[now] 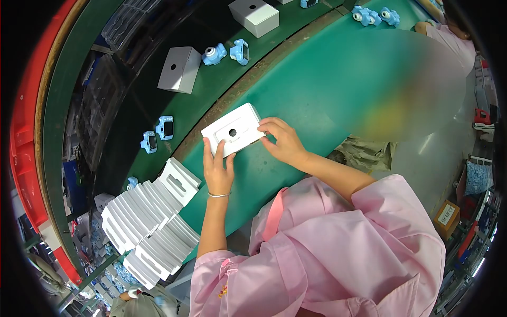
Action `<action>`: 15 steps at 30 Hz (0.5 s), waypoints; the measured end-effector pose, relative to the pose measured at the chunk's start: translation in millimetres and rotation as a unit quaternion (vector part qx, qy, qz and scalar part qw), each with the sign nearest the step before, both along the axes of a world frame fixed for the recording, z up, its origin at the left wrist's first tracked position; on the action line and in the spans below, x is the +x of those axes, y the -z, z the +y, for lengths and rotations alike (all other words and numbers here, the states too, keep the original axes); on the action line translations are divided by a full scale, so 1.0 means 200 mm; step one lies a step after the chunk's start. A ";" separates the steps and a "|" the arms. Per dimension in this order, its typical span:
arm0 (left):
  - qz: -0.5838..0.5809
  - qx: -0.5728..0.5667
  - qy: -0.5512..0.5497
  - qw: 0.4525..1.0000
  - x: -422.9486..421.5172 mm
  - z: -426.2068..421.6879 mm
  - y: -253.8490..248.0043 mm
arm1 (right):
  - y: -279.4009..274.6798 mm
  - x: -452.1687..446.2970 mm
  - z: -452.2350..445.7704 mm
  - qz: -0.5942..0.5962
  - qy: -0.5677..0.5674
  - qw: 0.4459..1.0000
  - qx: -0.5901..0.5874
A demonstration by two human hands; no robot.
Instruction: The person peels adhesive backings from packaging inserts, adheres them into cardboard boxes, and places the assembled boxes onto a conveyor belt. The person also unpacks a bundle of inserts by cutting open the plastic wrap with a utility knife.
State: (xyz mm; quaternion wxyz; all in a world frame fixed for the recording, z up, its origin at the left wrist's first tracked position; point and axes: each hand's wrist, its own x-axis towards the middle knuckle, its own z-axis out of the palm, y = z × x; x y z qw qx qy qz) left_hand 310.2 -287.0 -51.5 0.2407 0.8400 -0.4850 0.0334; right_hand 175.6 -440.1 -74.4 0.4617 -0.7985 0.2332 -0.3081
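A white box (245, 119) with a shallow recessed face and a dark round hole lies at a slant over the green table, between my two hands. My left hand (218, 171), with a bangle at the wrist, grips its near left side; one fingertip reaches onto the recessed face and another lies along the left end. At the right end, my right hand (285, 141) pinches the box's edge between thumb and fingers. Whether the box rests on the table or is slightly raised, I cannot tell.
Stacked white slotted trays (153, 216) stand at my left. Beyond the table's edge, a green conveyor carries grey-white boxes (179, 68) and light-blue toy cameras (214, 54). More blue cameras (367, 16) sit at the far end, near another person (451, 42). Crumpled brown paper (366, 153) lies to my right.
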 end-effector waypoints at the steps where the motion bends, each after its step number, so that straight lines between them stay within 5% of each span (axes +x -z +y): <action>1: -0.001 -0.001 -0.002 1.000 0.00 0.01 0.01 | 0.01 0.00 0.00 -0.001 -0.002 1.000 -0.001; 8: -0.144 0.124 -0.018 0.982 -0.05 -0.03 0.00 | -0.06 0.05 -0.22 0.091 -0.147 0.973 -0.149; 10: -0.045 0.133 -0.011 0.990 -0.05 -0.02 0.09 | -0.13 0.10 -0.31 0.156 -0.211 0.938 -0.228; 12: 0.134 0.014 0.019 0.991 -0.04 -0.01 0.15 | -0.14 0.14 -0.37 0.165 -0.239 0.929 -0.230; 15: 0.170 -0.095 -0.004 0.981 0.17 -0.03 0.13 | -0.12 0.29 -0.54 0.207 -0.297 0.908 -0.209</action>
